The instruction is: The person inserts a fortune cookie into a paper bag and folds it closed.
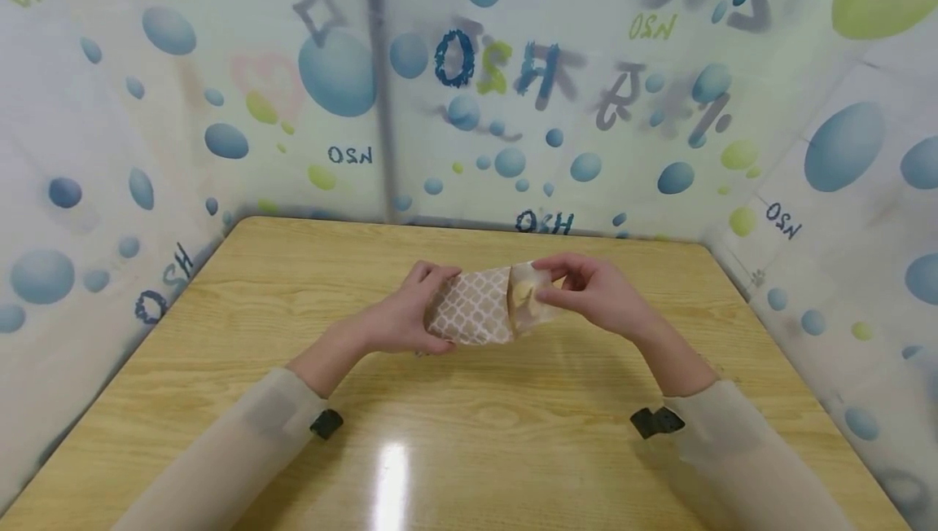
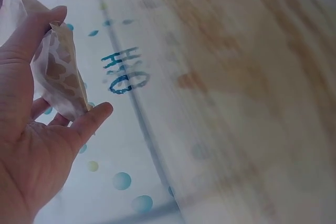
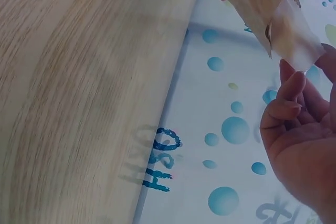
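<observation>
A beige paper bag (image 1: pixel 472 309) with a white lattice pattern is held above the middle of the table. My left hand (image 1: pixel 401 315) grips its left end, thumb and fingers along opposite edges, as the left wrist view also shows around the bag (image 2: pixel 59 69). From the bag's open right end sticks out a translucent white packet (image 1: pixel 544 313) with something pale yellow inside, too unclear to name. Thumb and fingertips of my right hand (image 1: pixel 601 291) pinch the packet's outer end. In the right wrist view the packet (image 3: pixel 294 32) is partly inside the bag's mouth.
A light wood-grain table (image 1: pixel 469 425) spreads under both hands, with a bright reflection near its front. Pale curtains (image 1: pixel 454 156) printed with bubbles and mirrored lettering enclose it at the back and both sides. Dark bands (image 1: pixel 657 422) sit at the sleeve cuffs.
</observation>
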`<action>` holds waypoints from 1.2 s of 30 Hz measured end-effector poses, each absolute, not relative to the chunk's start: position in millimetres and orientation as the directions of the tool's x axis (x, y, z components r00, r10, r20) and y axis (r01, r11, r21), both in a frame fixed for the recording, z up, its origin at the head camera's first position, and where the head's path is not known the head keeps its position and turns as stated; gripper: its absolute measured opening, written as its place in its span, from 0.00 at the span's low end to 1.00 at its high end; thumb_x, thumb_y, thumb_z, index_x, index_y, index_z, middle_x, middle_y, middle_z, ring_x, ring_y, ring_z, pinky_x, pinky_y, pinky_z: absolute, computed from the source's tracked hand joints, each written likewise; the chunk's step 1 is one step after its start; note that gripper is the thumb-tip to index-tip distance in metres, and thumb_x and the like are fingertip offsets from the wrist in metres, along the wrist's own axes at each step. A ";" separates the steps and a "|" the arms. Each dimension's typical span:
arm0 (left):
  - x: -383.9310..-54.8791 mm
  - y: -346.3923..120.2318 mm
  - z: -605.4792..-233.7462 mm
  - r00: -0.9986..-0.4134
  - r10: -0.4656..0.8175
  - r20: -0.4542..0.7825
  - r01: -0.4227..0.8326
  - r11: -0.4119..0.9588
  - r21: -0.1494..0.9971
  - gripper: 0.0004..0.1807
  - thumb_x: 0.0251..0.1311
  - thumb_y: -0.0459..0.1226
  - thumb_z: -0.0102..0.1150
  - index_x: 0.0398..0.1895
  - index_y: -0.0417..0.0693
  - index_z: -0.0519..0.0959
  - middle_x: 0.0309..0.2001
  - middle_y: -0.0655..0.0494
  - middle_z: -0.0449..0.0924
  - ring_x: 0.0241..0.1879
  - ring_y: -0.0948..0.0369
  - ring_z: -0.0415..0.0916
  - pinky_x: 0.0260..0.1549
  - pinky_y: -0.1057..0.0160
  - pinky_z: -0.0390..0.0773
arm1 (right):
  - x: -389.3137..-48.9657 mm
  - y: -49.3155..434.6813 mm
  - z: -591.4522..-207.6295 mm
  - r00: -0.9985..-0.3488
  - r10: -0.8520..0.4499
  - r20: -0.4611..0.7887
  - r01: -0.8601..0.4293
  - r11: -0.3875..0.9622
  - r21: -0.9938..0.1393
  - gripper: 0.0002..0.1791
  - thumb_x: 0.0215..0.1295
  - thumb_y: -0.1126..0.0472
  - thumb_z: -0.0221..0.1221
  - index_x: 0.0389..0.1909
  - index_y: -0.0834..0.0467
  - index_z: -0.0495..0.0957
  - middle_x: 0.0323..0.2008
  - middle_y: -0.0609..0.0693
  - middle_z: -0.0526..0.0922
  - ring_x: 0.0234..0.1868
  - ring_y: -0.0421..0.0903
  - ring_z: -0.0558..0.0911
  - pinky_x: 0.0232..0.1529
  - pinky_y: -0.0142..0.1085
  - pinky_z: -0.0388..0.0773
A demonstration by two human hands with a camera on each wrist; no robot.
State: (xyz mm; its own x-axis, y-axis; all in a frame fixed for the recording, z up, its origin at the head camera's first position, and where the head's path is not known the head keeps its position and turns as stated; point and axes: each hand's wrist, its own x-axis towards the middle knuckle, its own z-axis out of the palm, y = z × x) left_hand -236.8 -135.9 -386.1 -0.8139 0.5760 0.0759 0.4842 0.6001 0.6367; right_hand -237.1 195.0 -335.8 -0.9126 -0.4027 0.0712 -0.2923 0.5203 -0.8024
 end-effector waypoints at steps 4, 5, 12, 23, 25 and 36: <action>-236.6 -133.8 -385.6 -0.820 0.568 0.068 0.469 0.599 0.649 0.61 0.46 0.46 0.81 0.79 0.56 0.50 0.67 0.48 0.52 0.65 0.53 0.61 0.64 0.47 0.72 | -235.7 189.4 -334.9 -0.910 -0.402 0.099 -0.317 0.522 -0.792 0.23 0.63 0.49 0.70 0.58 0.47 0.82 0.46 0.50 0.84 0.33 0.49 0.75 0.29 0.34 0.74; -236.5 -133.1 -385.5 -0.820 0.568 0.068 0.466 0.596 0.654 0.61 0.46 0.46 0.81 0.79 0.55 0.50 0.67 0.48 0.52 0.65 0.52 0.61 0.64 0.47 0.72 | -235.3 187.8 -335.3 -0.910 -0.402 0.106 -0.321 0.517 -0.793 0.22 0.63 0.50 0.70 0.58 0.47 0.82 0.45 0.50 0.83 0.32 0.49 0.75 0.28 0.34 0.73; -236.3 -127.5 -385.1 -0.825 0.561 0.063 0.445 0.577 0.685 0.60 0.47 0.49 0.80 0.79 0.56 0.51 0.68 0.49 0.52 0.64 0.52 0.62 0.63 0.46 0.72 | -234.6 179.6 -345.3 -0.912 -0.392 0.125 -0.326 0.503 -0.801 0.21 0.65 0.51 0.69 0.58 0.46 0.82 0.42 0.49 0.81 0.26 0.44 0.69 0.24 0.33 0.67; -235.8 -129.0 -386.0 -0.835 0.545 0.074 0.439 0.580 0.686 0.59 0.47 0.49 0.80 0.79 0.55 0.52 0.69 0.47 0.50 0.65 0.50 0.61 0.63 0.44 0.72 | -234.3 187.7 -351.3 -0.906 -0.374 0.198 -0.383 0.526 -0.759 0.26 0.67 0.46 0.66 0.65 0.39 0.77 0.49 0.50 0.77 0.27 0.48 0.72 0.24 0.36 0.72; -235.5 -130.6 -386.5 -0.839 0.538 0.082 0.440 0.583 0.683 0.59 0.46 0.49 0.80 0.79 0.55 0.52 0.70 0.46 0.50 0.65 0.50 0.61 0.63 0.43 0.72 | -234.8 193.8 -351.3 -0.906 -0.362 0.217 -0.387 0.509 -0.769 0.25 0.68 0.46 0.65 0.65 0.38 0.77 0.52 0.52 0.77 0.28 0.49 0.73 0.24 0.37 0.72; -236.9 -127.3 -388.9 -0.836 0.540 0.101 0.457 0.580 0.674 0.59 0.46 0.49 0.80 0.79 0.56 0.53 0.68 0.48 0.52 0.64 0.51 0.61 0.63 0.44 0.72 | -234.1 196.6 -360.7 -0.896 -0.414 0.160 -0.375 0.515 -0.771 0.23 0.64 0.45 0.68 0.61 0.34 0.81 0.53 0.46 0.78 0.37 0.51 0.78 0.29 0.37 0.76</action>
State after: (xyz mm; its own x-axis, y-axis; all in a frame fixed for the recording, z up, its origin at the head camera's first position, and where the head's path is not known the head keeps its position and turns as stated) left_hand -236.9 -127.3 -388.9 -0.8357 0.5397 0.1015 0.4566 0.5802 0.6745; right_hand -234.1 196.6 -360.7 -0.8962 -0.4140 0.1596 -0.3750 0.5145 -0.7711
